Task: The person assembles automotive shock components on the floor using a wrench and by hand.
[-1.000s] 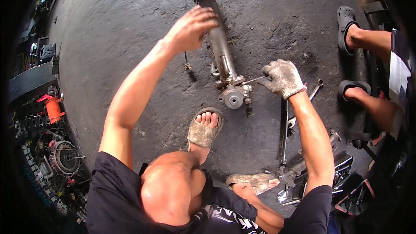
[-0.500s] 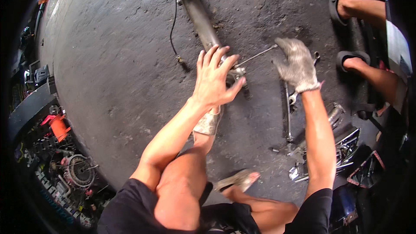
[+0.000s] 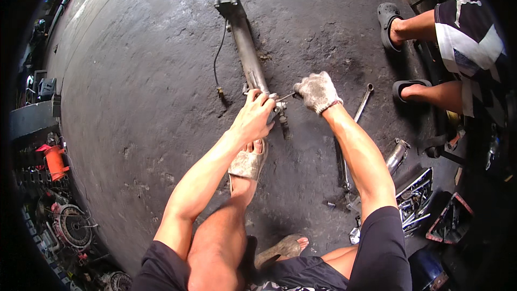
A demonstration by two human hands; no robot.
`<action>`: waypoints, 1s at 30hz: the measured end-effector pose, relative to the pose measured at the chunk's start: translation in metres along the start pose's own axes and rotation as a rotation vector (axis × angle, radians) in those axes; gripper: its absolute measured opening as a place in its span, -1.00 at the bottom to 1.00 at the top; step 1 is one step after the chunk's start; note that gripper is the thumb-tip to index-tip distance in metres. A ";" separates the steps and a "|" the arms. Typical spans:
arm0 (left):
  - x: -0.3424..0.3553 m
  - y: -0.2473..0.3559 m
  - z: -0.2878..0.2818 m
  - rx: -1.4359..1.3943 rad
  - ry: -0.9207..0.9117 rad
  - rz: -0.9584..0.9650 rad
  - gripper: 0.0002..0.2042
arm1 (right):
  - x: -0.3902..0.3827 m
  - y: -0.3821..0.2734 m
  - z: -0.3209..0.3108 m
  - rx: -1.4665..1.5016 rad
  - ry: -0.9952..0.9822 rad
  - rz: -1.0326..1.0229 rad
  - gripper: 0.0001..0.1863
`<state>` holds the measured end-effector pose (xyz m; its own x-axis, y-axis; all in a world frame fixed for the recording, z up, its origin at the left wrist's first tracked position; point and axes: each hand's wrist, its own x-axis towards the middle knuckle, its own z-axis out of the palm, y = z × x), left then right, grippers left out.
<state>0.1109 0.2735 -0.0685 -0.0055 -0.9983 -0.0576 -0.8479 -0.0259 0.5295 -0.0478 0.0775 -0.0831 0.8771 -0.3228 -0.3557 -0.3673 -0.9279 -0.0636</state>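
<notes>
A grey metal tube (image 3: pixel 247 51) with a flanged far end lies on the dark floor, a thin black cable (image 3: pixel 216 64) hanging off its left side. My bare left hand (image 3: pixel 252 115) is closed over the tube's near end, fingers curled on the fitting. That fitting (image 3: pixel 280 106) shows partly beside my fingertips. On the right, my gloved right hand (image 3: pixel 318 91) makes a fist around a slim metal rod-like tool (image 3: pixel 287 96). The tool's other end meets the fitting; its exact kind is hidden by my fist.
A long wrench (image 3: pixel 364 102) and a metal cylinder (image 3: pixel 397 156) lie right of my arm. Nearer are a tray of tools (image 3: pixel 414 202) and a red-edged tray (image 3: pixel 449 218). Another person's clogs (image 3: pixel 389 24) stand at the right. Machine parts (image 3: pixel 72 226) fill the left edge.
My right hand has gone from loosely open at the tool's outer end to a fist nearer the tube. My left fingers, spread before, are now curled on the fitting. The view has shifted.
</notes>
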 end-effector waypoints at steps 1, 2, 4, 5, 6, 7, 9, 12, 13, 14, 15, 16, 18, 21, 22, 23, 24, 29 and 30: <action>-0.001 0.007 0.002 0.050 -0.009 -0.094 -0.41 | -0.001 -0.005 -0.002 0.026 -0.002 0.015 -0.83; 0.006 0.016 0.001 0.102 -0.008 -0.180 -0.44 | -0.002 -0.003 -0.008 0.042 0.003 0.036 -0.83; 0.012 0.025 0.001 0.172 0.177 -0.198 -0.56 | 0.002 -0.007 0.000 0.016 0.003 0.053 -0.79; 0.012 0.024 0.003 0.209 0.237 -0.243 -0.58 | 0.002 -0.016 -0.006 0.013 0.003 0.055 -0.76; 0.011 0.021 0.002 0.246 0.296 -0.285 -0.60 | 0.003 -0.025 -0.012 0.010 0.002 0.060 -0.72; 0.014 0.018 0.008 0.239 0.315 -0.284 -0.60 | 0.001 -0.024 -0.014 0.003 -0.050 0.073 -0.68; 0.023 0.020 0.018 0.166 0.413 -0.222 -0.60 | -0.002 -0.015 -0.008 -0.055 -0.041 0.082 -0.61; 0.034 0.028 0.025 0.100 0.351 -0.217 -0.62 | -0.019 -0.003 -0.034 -0.072 -0.053 0.078 -0.50; 0.035 0.031 0.020 0.114 0.337 -0.221 -0.62 | -0.019 -0.003 -0.043 -0.045 -0.019 0.077 -0.48; 0.031 0.031 0.018 0.116 0.321 -0.223 -0.62 | -0.018 -0.004 -0.048 -0.025 0.006 0.080 -0.47; 0.022 0.021 0.024 0.140 0.381 -0.221 -0.62 | -0.013 -0.019 -0.076 -0.040 0.002 0.070 -0.52; 0.025 0.021 0.039 0.146 0.444 -0.213 -0.61 | -0.011 -0.021 -0.075 -0.065 0.101 0.095 -0.57; 0.014 -0.002 0.021 0.118 0.275 -0.298 -0.59 | 0.000 -0.054 -0.133 0.063 0.117 0.131 -0.72; 0.024 0.025 0.035 0.173 0.245 -0.351 -0.39 | -0.045 -0.058 -0.186 0.176 0.215 0.010 -0.73; 0.025 0.030 0.045 0.234 0.334 -0.360 -0.34 | -0.058 -0.057 -0.207 0.125 0.277 -0.059 -0.72; 0.030 0.047 0.029 0.197 0.218 -0.443 -0.18 | -0.063 -0.049 -0.220 0.230 0.225 -0.053 -0.70; 0.023 0.046 0.031 0.231 0.221 -0.517 -0.09 | -0.060 -0.042 -0.212 0.381 0.248 -0.034 -0.68; 0.003 0.033 0.012 -0.231 0.286 -0.673 -0.25 | -0.063 0.003 -0.094 0.480 0.389 0.458 -0.59; -0.001 0.027 0.013 -0.218 0.274 -0.640 -0.32 | -0.068 0.006 -0.072 0.493 0.206 0.527 -0.53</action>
<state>0.0808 0.2742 -0.0654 0.6136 -0.7602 -0.2137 -0.5150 -0.5904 0.6214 -0.0870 0.0804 0.0077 0.5687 -0.7748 -0.2760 -0.8085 -0.4649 -0.3608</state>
